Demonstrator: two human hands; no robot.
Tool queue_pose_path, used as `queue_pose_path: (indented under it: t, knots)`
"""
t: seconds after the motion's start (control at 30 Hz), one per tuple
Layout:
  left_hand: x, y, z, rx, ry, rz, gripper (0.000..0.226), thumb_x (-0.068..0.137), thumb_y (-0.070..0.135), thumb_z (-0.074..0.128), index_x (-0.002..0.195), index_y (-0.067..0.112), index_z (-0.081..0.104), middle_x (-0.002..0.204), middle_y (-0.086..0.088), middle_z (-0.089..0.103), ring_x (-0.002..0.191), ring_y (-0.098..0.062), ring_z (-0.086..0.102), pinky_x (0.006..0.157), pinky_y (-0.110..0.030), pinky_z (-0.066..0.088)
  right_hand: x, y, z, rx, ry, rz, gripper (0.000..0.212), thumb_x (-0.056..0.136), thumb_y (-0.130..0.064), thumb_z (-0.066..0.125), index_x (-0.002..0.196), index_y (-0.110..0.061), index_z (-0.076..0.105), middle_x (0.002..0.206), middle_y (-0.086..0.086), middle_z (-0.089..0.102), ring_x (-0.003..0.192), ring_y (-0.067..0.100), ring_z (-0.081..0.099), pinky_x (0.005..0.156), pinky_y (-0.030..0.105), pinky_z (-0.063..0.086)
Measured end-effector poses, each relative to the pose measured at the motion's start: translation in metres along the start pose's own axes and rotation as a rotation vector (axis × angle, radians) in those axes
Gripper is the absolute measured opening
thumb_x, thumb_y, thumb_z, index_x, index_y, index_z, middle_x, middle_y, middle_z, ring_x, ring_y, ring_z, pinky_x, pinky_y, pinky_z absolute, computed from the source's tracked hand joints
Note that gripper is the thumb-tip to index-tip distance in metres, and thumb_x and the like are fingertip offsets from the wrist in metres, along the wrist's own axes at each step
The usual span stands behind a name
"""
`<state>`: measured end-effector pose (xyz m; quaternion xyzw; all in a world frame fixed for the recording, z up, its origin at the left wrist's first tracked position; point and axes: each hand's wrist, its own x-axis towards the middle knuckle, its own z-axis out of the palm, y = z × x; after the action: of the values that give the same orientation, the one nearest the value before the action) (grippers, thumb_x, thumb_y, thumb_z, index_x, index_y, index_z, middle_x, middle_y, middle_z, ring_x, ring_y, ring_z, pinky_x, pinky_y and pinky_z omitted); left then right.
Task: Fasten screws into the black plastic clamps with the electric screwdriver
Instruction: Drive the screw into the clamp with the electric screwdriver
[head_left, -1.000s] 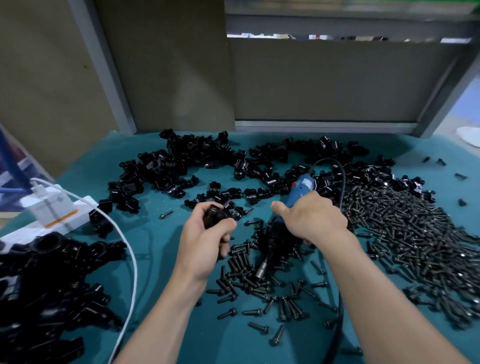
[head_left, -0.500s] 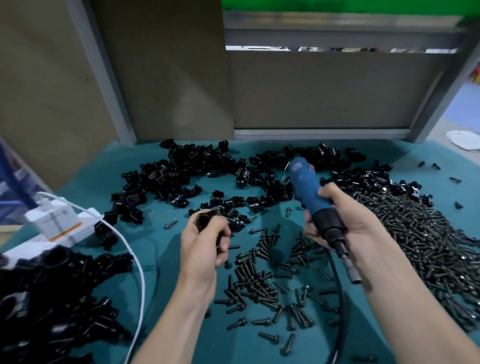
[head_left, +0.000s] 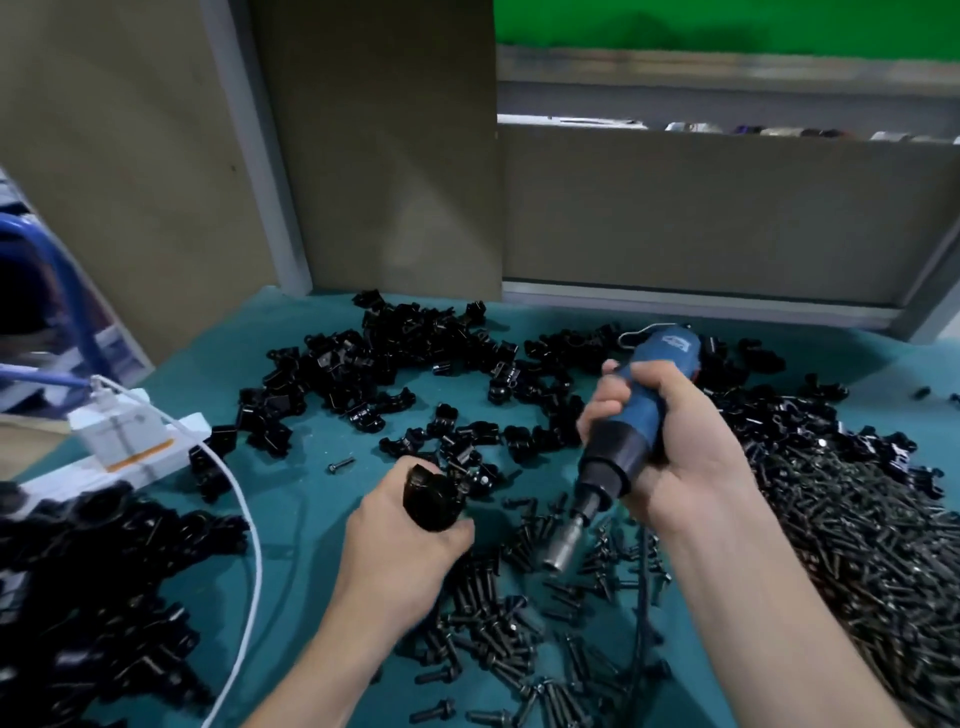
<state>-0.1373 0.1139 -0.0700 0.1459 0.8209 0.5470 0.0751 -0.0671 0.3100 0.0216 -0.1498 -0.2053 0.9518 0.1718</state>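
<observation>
Black clamp (head_left: 434, 499): held in the left hand (head_left: 405, 545), fingers curled round it; low over the green table (head_left: 311, 519), just beside the loose screws (head_left: 498, 623)
Blue screwdriver (head_left: 647, 405): clenched in the right hand (head_left: 685, 457); tilted, metal tip (head_left: 563, 545) aimed down over the screws; apart from the clamp
Spare clamps (head_left: 405, 353): heaped along the back of the table
Big screw heap (head_left: 857, 545): spread at right
Power strip (head_left: 124, 447): sat at left; white cable (head_left: 254, 545) trailed forward
</observation>
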Motion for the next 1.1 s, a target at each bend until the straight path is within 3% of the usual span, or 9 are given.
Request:
queue_pose_path:
  t: [0.1,0.3,0.43,0.57,1.1]
  knots:
    - [-0.003,0.001,0.002,0.029,0.006,0.022,0.036,0.077,0.008,0.082,0.08,0.034,0.057,0.052,0.015,0.051,0.041,-0.004,0.04,0.04,-0.018,0.032,0.008,-0.006,-0.006,-0.015,0.112,-0.1,0.028,0.084,-0.002,0.072,0.101,-0.012,0.051,0.066,0.001,0.054,0.051,0.011,0.051,0.048,0.022,0.048]
    - [-0.011,0.006,0.006,0.12,-0.062,0.037,0.041,0.076,0.007,0.083,0.085,0.037,0.056,0.061,0.019,0.063,0.036,-0.005,0.045,0.037,-0.017,0.035,0.019,-0.003,-0.017,-0.061,0.252,-0.295,0.017,0.092,0.001,0.067,0.092,-0.01,0.054,0.066,0.002,0.055,0.05,0.014,0.055,0.054,0.026,0.053]
    - [-0.016,0.007,0.01,0.162,-0.09,0.05,0.038,0.075,0.006,0.078,0.084,0.035,0.054,0.061,0.02,0.061,0.037,-0.005,0.045,0.037,-0.016,0.034,0.021,0.007,-0.019,-0.102,0.246,-0.381,0.025,0.091,0.005,0.065,0.104,-0.014,0.054,0.067,0.002,0.058,0.05,0.016,0.056,0.055,0.028,0.054]
    - [-0.018,0.01,0.012,0.161,-0.09,0.039,0.039,0.076,0.007,0.077,0.083,0.037,0.054,0.068,0.023,0.063,0.038,-0.004,0.046,0.037,-0.016,0.034,0.017,0.015,-0.017,-0.155,0.217,-0.437,0.029,0.089,0.008,0.065,0.105,-0.013,0.055,0.066,0.003,0.059,0.05,0.018,0.056,0.055,0.03,0.054]
    - [-0.018,0.015,0.009,0.174,-0.066,-0.018,0.046,0.077,0.009,0.075,0.076,0.047,0.049,0.063,0.031,0.06,0.036,-0.004,0.047,0.034,-0.017,0.032,0.015,0.018,-0.018,-0.177,0.187,-0.519,0.029,0.088,0.009,0.063,0.103,-0.014,0.054,0.072,0.005,0.057,0.053,0.018,0.054,0.056,0.031,0.052]
